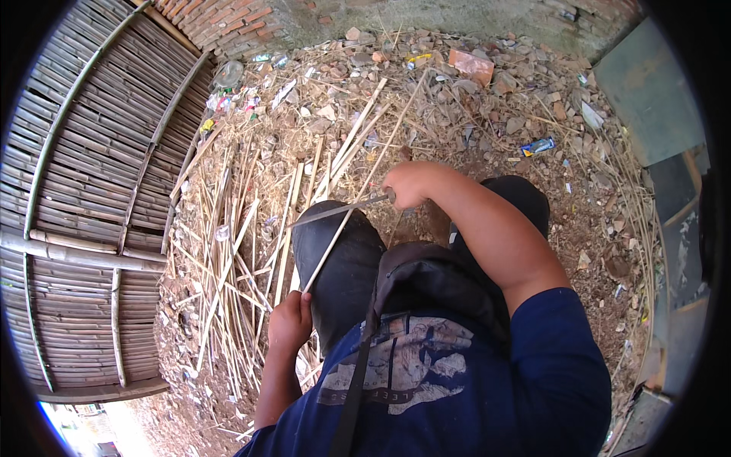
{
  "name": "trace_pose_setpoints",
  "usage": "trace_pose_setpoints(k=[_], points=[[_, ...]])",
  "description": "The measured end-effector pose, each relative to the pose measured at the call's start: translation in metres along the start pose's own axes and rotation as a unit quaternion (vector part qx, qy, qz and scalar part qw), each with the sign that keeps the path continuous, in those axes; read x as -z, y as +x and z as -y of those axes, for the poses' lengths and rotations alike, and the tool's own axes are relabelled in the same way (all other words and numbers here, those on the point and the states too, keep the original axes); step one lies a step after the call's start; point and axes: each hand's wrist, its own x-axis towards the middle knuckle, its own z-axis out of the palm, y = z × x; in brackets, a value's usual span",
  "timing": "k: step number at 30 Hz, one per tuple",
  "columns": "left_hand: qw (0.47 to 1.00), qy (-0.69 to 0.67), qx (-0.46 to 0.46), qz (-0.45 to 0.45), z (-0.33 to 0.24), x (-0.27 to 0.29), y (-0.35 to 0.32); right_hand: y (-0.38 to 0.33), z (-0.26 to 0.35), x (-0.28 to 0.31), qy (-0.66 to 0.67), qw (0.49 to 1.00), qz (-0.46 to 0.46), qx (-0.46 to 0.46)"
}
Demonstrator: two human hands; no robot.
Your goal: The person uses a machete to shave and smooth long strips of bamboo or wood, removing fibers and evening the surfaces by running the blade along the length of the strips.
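Near my left knee, my left hand (291, 321) is closed round the lower end of a long, thin bamboo strip (329, 250). The strip slants up and away to the right, passing over my dark-trousered left thigh. My right hand (411, 185) grips the handle of a knife (340, 210), most of the handle being hidden by the fingers. Its long, narrow blade points left and crosses the strip above the knee. Whether the edge touches the strip, I cannot tell.
Many split bamboo strips (228, 282) lie heaped on the ground to my left, beside a bamboo-slat wall (91, 137). Stones, broken bricks and litter cover the far ground, including a blue wrapper (537, 146). A brick wall (228, 23) stands beyond; grey panels (647, 91) line the right.
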Motion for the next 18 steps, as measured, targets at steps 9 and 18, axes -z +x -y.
trace_pose_setpoints(k=[9,18], points=[[0.999,0.031,0.022,0.004,0.003,-0.004,0.005,0.009,-0.049,0.010,0.061,0.990,-0.016,-0.125],[1.000,-0.015,0.010,-0.013,0.007,-0.014,-0.002,-0.011,0.014,0.015,-0.033,0.999,-0.020,-0.010]])
